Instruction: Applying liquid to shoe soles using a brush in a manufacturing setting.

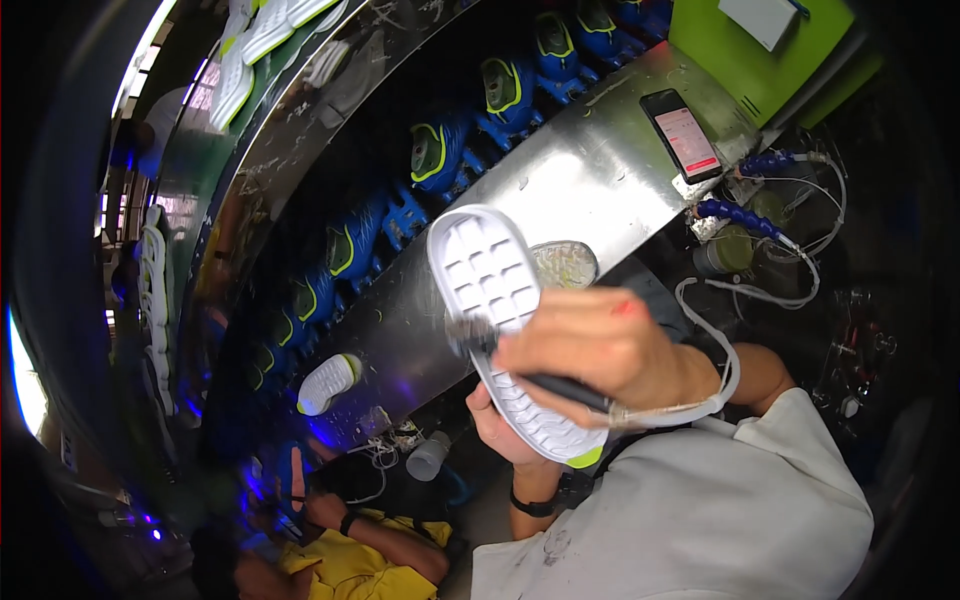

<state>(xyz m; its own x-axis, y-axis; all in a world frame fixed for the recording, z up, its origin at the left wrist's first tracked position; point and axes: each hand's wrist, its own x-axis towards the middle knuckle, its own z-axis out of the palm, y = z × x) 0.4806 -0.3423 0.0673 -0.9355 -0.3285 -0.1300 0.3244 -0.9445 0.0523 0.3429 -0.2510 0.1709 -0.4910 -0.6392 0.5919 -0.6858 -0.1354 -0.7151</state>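
Note:
A white shoe sole (482, 258) with a grid of square recesses is held tilted above the metal bench. My left hand (492, 425) grips it from below, near its lime-tipped end; most of those fingers are hidden behind the sole. In my right hand (610, 345) is a black-handled brush (468, 332), its blurred head at the sole's middle. A pale hose (728, 375) runs by my right wrist to the brush's handle end. Just behind the held sole, a second sole (566, 264), greyish with yellow marks, lies on the bench.
The metal bench (630, 130) carries a phone (682, 135) and another white sole (328, 384). Blue shoe uppers (440, 150) with lime trim line its far side. Blue segmented hoses (740, 215) stand right. A co-worker in yellow (375, 560) sits lower left. More soles (235, 85) lie upper left.

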